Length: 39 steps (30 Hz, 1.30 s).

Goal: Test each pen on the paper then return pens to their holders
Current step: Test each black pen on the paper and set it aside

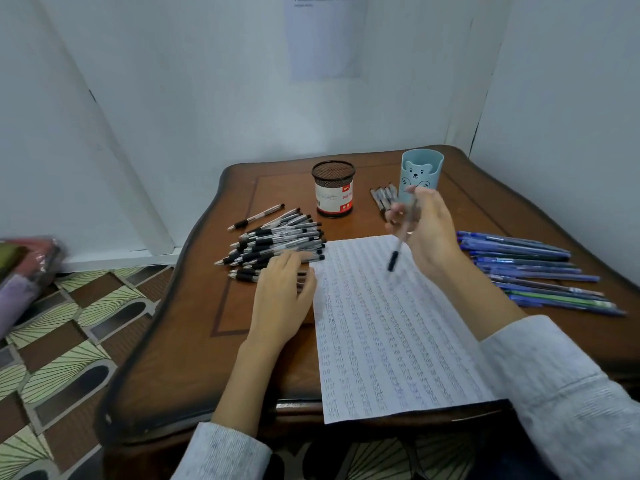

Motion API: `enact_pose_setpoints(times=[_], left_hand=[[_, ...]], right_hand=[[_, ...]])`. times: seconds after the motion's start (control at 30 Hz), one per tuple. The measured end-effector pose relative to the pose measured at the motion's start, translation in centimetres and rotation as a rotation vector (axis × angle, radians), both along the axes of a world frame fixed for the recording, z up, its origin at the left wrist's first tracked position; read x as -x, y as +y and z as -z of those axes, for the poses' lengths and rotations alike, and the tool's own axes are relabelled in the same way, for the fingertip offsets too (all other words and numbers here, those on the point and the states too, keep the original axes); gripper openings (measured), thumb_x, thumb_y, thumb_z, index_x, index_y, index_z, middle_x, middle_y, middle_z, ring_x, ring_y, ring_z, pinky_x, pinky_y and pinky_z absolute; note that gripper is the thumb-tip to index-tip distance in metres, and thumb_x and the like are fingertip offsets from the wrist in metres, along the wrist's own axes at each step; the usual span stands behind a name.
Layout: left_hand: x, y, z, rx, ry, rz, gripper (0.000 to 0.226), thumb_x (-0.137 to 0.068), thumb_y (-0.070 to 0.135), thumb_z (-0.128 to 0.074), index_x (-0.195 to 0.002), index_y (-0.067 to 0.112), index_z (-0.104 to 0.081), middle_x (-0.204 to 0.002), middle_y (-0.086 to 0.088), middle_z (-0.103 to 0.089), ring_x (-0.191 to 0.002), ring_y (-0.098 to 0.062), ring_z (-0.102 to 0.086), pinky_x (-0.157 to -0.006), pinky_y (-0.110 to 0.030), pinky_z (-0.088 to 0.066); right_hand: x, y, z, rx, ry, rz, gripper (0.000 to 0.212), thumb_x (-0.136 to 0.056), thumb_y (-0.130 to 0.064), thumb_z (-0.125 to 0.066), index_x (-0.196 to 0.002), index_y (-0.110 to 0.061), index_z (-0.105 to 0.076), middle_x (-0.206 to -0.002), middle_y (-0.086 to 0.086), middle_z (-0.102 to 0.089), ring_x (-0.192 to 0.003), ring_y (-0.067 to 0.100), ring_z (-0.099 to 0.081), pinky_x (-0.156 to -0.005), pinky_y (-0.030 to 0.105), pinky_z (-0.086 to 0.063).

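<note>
pen (398, 249) (black grip, blurred) in right hand (429, 232).

Desk (194, 358): reddish-brown wood, near-black edges, a thin dark inlay line framing the top.
Paper (388, 341): white, ruled, covered in rows of small grey and blue marks.
Mesh holder (333, 194): black mesh, white label with a red band.
Cup holder (421, 171): pale blue, bear face in lighter blue.
Left pen pile (277, 242): clear barrels, black sleeves.
Right pen row (530, 268): blue, with one green pen (554, 295).
Held pen (393, 260): black lower end, barrel blurred.
Floor (69, 341): brown tiles, cream fan motifs, dark ovals.
Sleeves (571, 393): light grey.
</note>
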State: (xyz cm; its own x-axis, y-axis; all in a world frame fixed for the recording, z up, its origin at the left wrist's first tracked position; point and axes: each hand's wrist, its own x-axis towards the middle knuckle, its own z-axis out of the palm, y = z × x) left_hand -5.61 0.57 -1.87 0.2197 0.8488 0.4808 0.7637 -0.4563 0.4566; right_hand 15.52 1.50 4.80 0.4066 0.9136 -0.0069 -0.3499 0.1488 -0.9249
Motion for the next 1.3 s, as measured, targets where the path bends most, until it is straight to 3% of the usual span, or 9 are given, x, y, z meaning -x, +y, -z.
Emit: enact_pose_setpoints(times=[0.13,0.27,0.47,0.6,0.7,0.8,0.97,1.07,1.3], left_hand=[[-2.3,0.1,-0.2,0.074,0.075,0.116,0.029,-0.099,0.026,-0.048,-0.125,0.018,-0.056,-0.123,0.004,-0.057,-0.114,-0.011,-0.047,-0.095,-0.022,-0.031],[-5.0,0.8,-0.2,0.111,0.188,0.234,0.033,-0.1,0.03,-0.044,-0.131,0.021,-0.052,-0.132,0.006,-0.052,-0.12,-0.009,-0.043,-0.096,-0.02,-0.026],[-8.7,3.0,-0.2,0.15,0.304,0.322,0.038,-0.1,0.032,-0.043,-0.136,0.021,-0.047,-0.141,0.005,-0.046,-0.129,-0.012,-0.038,-0.104,-0.025,-0.026],[-10.3,4.5,-0.2,0.192,0.357,0.343,0.044,-0.101,0.036,-0.04,-0.143,0.022,-0.04,-0.153,0.003,-0.034,-0.14,-0.014,-0.028,-0.112,-0.029,-0.02],[-10.5,5.4,0.3,0.203,0.347,0.368,0.043,-0.101,0.038,-0.04,-0.141,0.023,-0.043,-0.151,0.003,-0.037,-0.138,-0.013,-0.03,-0.112,-0.03,-0.022],[-10.5,5.8,0.9,0.192,0.315,0.383,0.039,-0.1,0.039,-0.042,-0.134,0.023,-0.05,-0.14,0.007,-0.045,-0.129,-0.011,-0.037,-0.105,-0.029,-0.027],[-11.0,6.7,0.9,0.146,0.321,0.363,0.033,-0.098,0.042,-0.043,-0.125,0.026,-0.053,-0.126,0.01,-0.046,-0.114,-0.01,-0.038,-0.097,-0.028,-0.029],[-11.1,7.1,1.1,0.128,0.344,0.371,0.037,-0.098,0.045,-0.042,-0.13,0.028,-0.051,-0.123,0.011,-0.044,-0.106,-0.008,-0.034,-0.092,-0.026,-0.027],[-11.2,7.5,1.3,0.097,0.374,0.378,0.039,-0.098,0.045,-0.042,-0.133,0.029,-0.05,-0.123,0.009,-0.043,-0.109,-0.01,-0.036,-0.09,-0.024,-0.026]], right_hand=[[-3.2,-0.3,0.5,0.073,0.084,0.013,0.025,-0.101,-0.034,-0.039,-0.097,-0.017,-0.057,-0.052,-0.007,-0.035,-0.04,0.005,-0.025,-0.037,0.018,-0.022],[-5.2,-1.3,1.3,0.107,0.263,-0.008,0.029,-0.094,-0.023,-0.033,-0.088,-0.012,-0.06,-0.046,-0.007,-0.028,-0.036,0.006,-0.017,-0.032,0.017,-0.015],[-7.0,-1.7,2.1,0.137,0.31,-0.003,0.032,-0.098,-0.031,-0.044,-0.093,-0.009,-0.067,-0.055,-0.002,-0.05,-0.034,0.004,-0.023,-0.033,0.014,-0.02],[-7.8,-1.4,2.7,0.153,0.371,-0.004,0.022,-0.098,-0.01,-0.044,-0.104,-0.003,-0.064,-0.101,0.013,-0.071,-0.044,0.005,-0.052,-0.047,0.011,-0.045],[-8.5,-0.9,3.7,0.199,0.511,-0.143,0.048,-0.099,-0.037,-0.034,-0.111,-0.002,-0.065,-0.093,0.017,-0.068,-0.071,0.02,-0.064,-0.061,0.026,-0.053],[-8.8,0.3,4.9,0.274,0.43,-0.171,0.064,-0.099,-0.052,-0.029,-0.103,0.0,-0.066,-0.061,0.008,-0.057,-0.052,0.01,-0.044,-0.042,0.016,-0.034],[-8.1,2.5,5.2,0.242,0.259,-0.117,0.02,-0.087,-0.027,-0.067,-0.087,-0.007,-0.063,-0.064,0.001,-0.051,-0.046,0.004,-0.043,-0.039,0.012,-0.036],[-8.0,3.9,5.4,0.244,-0.045,-0.027,0.026,-0.089,-0.03,-0.065,-0.078,-0.01,-0.053,-0.058,0.0,-0.048,-0.043,0.006,-0.038,-0.037,0.016,-0.029],[-7.9,5.9,5.7,0.164,-0.545,0.044,0.033,-0.084,-0.03,-0.073,-0.069,-0.011,-0.05,-0.053,0.007,-0.059,-0.032,0.01,-0.044,-0.033,0.02,-0.036]])
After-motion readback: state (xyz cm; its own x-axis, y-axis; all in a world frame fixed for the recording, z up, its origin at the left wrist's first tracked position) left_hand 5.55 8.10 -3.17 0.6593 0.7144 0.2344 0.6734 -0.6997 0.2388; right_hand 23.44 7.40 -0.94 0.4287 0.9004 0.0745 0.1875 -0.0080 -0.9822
